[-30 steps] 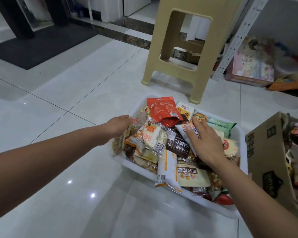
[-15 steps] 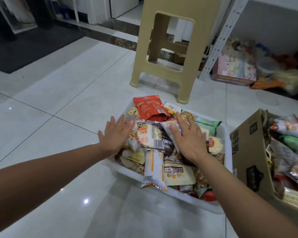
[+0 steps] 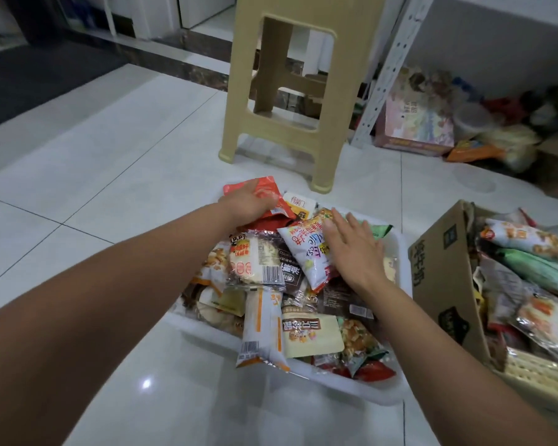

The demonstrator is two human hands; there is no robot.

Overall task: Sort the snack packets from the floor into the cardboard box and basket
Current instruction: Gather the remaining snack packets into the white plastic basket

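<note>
While the left hand [image 3: 250,201] grips a red packet [image 3: 268,187], the right hand [image 3: 351,249] lies spread on a white packet [image 3: 303,252].

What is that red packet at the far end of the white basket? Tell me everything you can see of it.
The red packet is a glossy orange-red pouch, apparently foil or plastic, with small white print too blurred to read. It lies tilted on top of the heap at the far end of the white basket, on the side nearest the beige stool. The left hand covers its middle, with the fingers curled over it. Its right edge lies against a yellow-and-white packet.
</note>
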